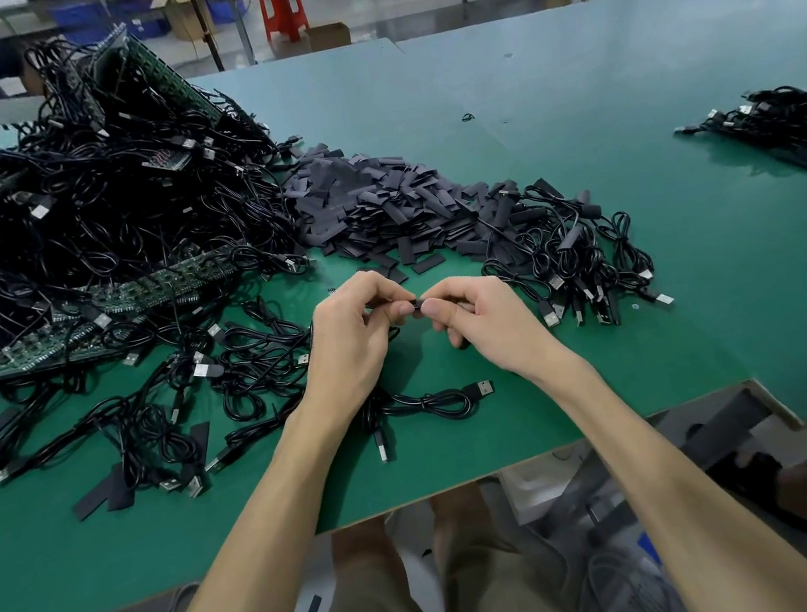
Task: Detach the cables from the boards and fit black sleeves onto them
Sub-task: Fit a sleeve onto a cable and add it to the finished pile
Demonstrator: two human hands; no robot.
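A cable [430, 400] trails at 6 o'clock from the hands. The left hand [357, 322] and right hand [478, 316] each pinch, apparently, one black sleeve [416, 304] between them. Risk: a skewed push could buckle or drop it. The sleeve pile [376, 200] lies at 12 o'clock, the boards [145, 290] at 10 o'clock.

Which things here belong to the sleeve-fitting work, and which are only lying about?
Job: left hand and right hand, both pinching a small black piece; tangled cables on green boards; pile of black sleeves; loose cables near the hands.
Lying about: red stool; cardboard box; stray black loop.
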